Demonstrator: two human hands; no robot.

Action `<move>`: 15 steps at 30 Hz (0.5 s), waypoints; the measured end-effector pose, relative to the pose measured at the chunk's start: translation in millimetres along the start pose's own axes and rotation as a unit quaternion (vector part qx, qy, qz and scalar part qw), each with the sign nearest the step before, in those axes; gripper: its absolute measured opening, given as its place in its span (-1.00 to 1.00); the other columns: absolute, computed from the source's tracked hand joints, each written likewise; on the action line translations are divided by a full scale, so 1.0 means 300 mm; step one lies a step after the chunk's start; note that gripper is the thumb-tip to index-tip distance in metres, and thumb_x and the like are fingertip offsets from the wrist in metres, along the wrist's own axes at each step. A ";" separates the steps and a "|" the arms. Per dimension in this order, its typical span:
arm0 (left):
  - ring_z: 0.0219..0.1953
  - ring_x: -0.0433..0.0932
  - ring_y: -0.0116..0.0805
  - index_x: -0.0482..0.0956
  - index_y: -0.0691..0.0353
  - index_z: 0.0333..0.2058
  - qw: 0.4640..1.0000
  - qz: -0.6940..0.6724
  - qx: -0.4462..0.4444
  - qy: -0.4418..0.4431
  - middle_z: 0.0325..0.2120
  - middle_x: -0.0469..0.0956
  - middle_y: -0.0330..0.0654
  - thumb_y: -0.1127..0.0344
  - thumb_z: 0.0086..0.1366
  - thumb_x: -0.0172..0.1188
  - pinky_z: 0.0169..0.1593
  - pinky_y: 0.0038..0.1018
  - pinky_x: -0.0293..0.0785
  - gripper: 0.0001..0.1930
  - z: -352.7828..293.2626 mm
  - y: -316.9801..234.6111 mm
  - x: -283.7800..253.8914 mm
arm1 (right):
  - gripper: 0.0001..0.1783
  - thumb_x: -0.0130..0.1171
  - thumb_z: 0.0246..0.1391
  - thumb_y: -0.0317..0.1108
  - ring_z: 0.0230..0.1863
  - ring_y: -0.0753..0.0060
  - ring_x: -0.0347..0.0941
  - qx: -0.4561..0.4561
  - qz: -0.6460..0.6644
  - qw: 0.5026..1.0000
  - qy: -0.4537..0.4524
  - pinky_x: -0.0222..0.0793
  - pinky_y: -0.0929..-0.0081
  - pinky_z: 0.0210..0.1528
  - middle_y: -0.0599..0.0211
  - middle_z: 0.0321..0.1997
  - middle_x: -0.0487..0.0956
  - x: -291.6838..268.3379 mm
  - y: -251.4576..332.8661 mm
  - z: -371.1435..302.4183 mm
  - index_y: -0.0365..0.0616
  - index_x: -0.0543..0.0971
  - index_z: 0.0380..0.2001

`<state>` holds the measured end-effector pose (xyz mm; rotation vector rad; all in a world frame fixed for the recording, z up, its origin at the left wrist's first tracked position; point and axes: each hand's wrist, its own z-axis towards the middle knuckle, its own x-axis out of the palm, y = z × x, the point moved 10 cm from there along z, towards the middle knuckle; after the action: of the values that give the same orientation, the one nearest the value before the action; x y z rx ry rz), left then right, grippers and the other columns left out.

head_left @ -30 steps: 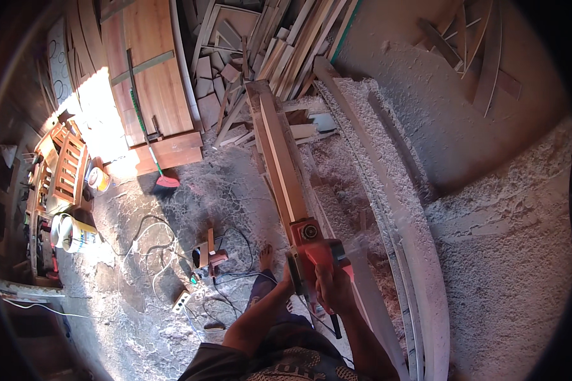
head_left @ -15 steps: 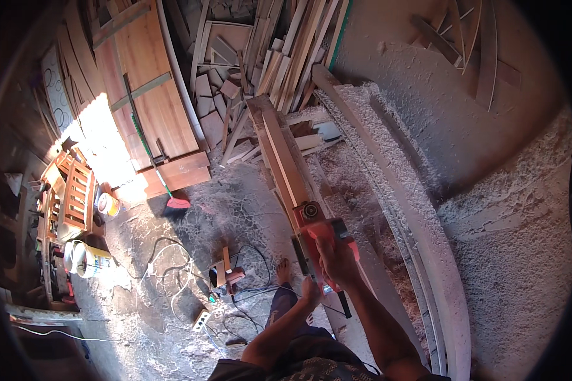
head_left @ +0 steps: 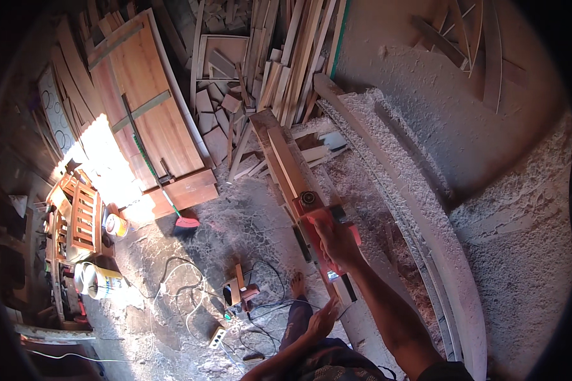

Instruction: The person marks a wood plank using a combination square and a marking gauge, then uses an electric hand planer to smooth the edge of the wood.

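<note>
My right hand [head_left: 334, 240] is wrapped around the top handle of a red electric hand planer [head_left: 324, 261]. The planer rests on a long, narrow wooden board [head_left: 286, 159] lying lengthwise on a wooden bench beam [head_left: 265, 129]. Nearer to me, my left hand [head_left: 323, 319] is off the tool, fingers stretched out beside the near end of the work. A pale strip of the board shows behind the planer. The planer's underside is hidden.
Shavings coat a long curved beam [head_left: 419, 219] on the right. On the floor to the left lie another power tool [head_left: 241, 291], tangled cords, a power strip [head_left: 217, 338] and a red broom [head_left: 187, 221]. Buckets [head_left: 102, 281] stand farther left. Stacked offcuts [head_left: 219, 105] fill the far side.
The planer has slid away from me along the board with my right hand. My left hand has come off the planer's rear and drawn back toward me, opening out. The view has shifted slightly.
</note>
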<state>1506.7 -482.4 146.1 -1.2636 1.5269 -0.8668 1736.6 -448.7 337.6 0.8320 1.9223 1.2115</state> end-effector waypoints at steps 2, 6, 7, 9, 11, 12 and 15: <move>-0.04 0.60 0.20 0.11 0.20 0.39 1.000 -0.016 0.010 -0.016 0.06 0.54 0.21 0.06 0.44 0.01 0.03 -0.11 0.51 -0.35 -0.012 0.002 -0.002 | -0.30 -0.02 0.25 0.33 -0.74 0.42 0.48 0.008 0.002 1.000 0.007 0.35 0.38 -0.68 0.36 -0.74 0.45 -0.007 -0.006 0.040 -0.20 0.48 -0.08; 0.32 0.23 0.25 -0.18 0.37 0.42 0.992 0.065 0.042 -0.096 0.34 0.12 0.30 0.02 0.34 0.18 0.35 -0.03 0.14 -0.07 -0.007 -0.168 -0.116 | -0.36 0.02 0.26 0.28 -0.73 0.47 0.47 0.020 0.044 0.999 0.013 0.34 0.42 -0.69 0.40 -0.74 0.44 -0.002 0.021 0.111 -0.15 0.49 -0.08; 0.40 0.11 0.26 -0.25 0.40 0.42 0.982 0.108 0.066 -0.138 0.40 0.00 0.31 0.01 0.31 0.21 0.40 -0.01 0.04 0.00 0.009 -0.215 -0.146 | -0.38 0.03 0.26 0.27 -0.73 0.48 0.47 0.023 0.050 0.998 0.014 0.34 0.43 -0.69 0.40 -0.73 0.45 0.001 0.035 0.127 -0.14 0.49 -0.07; 0.50 -0.26 0.22 -0.39 0.43 0.41 0.987 0.098 0.052 -0.117 0.44 -0.29 0.32 -0.10 0.21 0.31 0.47 -0.01 -0.21 0.19 0.078 -0.222 -0.155 | -0.39 0.04 0.26 0.25 -0.71 0.49 0.48 0.026 0.054 0.998 0.013 0.35 0.43 -0.67 0.39 -0.71 0.46 0.006 0.052 0.167 -0.13 0.50 -0.06; 0.50 -0.28 0.20 -0.37 0.44 0.41 0.980 0.132 0.037 -0.141 0.44 -0.28 0.32 -0.15 0.18 0.34 0.47 -0.01 -0.18 0.23 0.122 -0.233 -0.163 | -0.40 0.05 0.26 0.24 -0.66 0.47 0.51 0.025 0.050 0.998 0.011 0.37 0.42 -0.64 0.35 -0.67 0.49 0.011 0.065 0.208 -0.12 0.50 -0.05; 0.51 -0.34 0.18 -0.40 0.46 0.41 0.977 0.153 0.023 -0.148 0.44 -0.31 0.32 -0.23 0.12 0.37 0.46 0.05 -0.21 0.31 0.152 -0.214 -0.171 | -0.40 0.05 0.26 0.24 -0.63 0.45 0.53 0.024 0.048 0.999 0.011 0.38 0.40 -0.62 0.32 -0.64 0.51 0.011 0.071 0.229 -0.12 0.50 -0.04; 0.51 -0.38 0.18 -0.44 0.46 0.40 0.981 0.154 -0.018 -0.112 0.44 -0.34 0.32 -0.28 0.09 0.37 0.44 0.15 -0.19 0.36 0.166 -0.154 -0.166 | -0.41 0.05 0.26 0.23 -0.51 0.31 0.60 0.016 0.032 0.999 0.001 0.44 0.33 -0.49 0.21 -0.54 0.58 0.016 0.084 0.297 -0.10 0.52 -0.04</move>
<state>1569.6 -441.7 184.4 -1.0729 1.5095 -0.4805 1811.2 -394.0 332.1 0.9167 1.9348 1.2229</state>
